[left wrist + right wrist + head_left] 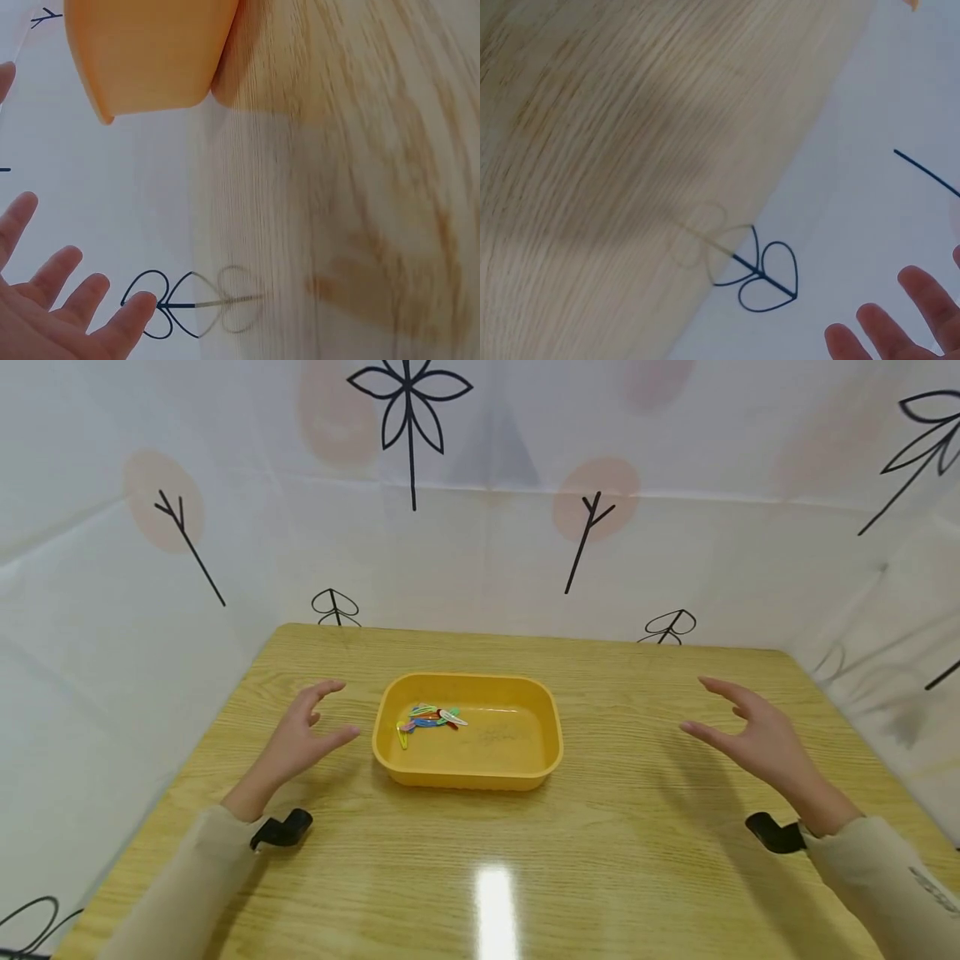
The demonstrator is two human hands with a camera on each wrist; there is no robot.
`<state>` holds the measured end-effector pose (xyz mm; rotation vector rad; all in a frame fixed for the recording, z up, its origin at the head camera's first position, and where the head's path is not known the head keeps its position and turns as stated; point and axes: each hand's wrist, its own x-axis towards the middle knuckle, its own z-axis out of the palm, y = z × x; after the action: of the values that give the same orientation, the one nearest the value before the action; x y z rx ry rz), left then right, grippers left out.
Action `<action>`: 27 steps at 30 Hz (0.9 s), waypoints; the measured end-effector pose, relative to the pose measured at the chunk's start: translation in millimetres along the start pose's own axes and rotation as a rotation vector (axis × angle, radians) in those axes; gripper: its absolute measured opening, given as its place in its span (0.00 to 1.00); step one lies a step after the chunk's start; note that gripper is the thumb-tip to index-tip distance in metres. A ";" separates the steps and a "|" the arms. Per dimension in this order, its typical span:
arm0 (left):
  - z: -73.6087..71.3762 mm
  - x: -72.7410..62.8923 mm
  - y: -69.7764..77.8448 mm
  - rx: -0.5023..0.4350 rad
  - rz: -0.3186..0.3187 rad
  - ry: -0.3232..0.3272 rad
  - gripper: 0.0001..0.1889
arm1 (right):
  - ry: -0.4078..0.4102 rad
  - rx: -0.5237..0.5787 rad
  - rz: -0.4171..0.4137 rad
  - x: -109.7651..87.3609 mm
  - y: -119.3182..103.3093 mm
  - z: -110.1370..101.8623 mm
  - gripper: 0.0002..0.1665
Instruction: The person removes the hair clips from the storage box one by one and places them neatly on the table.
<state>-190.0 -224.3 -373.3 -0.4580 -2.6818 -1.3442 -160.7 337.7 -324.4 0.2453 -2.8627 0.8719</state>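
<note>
A yellow plastic tray point(510, 768) stands on the wooden table. Several colourful hair clips point(427, 718) lie in a small heap in its left half, among them a yellow, a blue, a red and a white one. To the left of the tray my left hand point(296, 735) hovers over the table, thumb and fingers spread apart, holding nothing. Well to the right of the tray my right hand point(757, 739) hovers in the same way, thumb apart from the fingers, with nothing in it. In the left wrist view the tray's side point(150, 60) shows above the left hand's spread fingers point(56, 274).
The wooden table point(600, 860) reaches back to a white cloth point(487, 552) printed with black plants and pink spots, which also hangs along both sides. Each wrist wears a black strap mount point(283, 828). A bright reflection falls on the table's front middle.
</note>
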 end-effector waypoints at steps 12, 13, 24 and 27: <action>10.4 4.2 3.0 -0.051 0.007 -0.013 0.32 | -0.011 0.040 -0.009 7.9 -13.9 3.0 0.43; 11.7 4.8 3.1 -0.055 0.009 -0.015 0.32 | -0.013 0.045 -0.009 8.9 -15.6 3.3 0.43; 24.4 9.8 7.1 -0.108 0.034 -0.062 0.21 | -0.005 0.105 -0.027 20.6 -31.4 15.2 0.40; 26.3 10.6 7.2 -0.122 0.036 -0.086 0.20 | -0.013 0.117 -0.056 23.4 -33.8 18.5 0.40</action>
<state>-196.7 -197.0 -381.3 -0.5857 -2.6541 -1.5179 -178.6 297.0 -317.2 0.3427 -2.8056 1.0313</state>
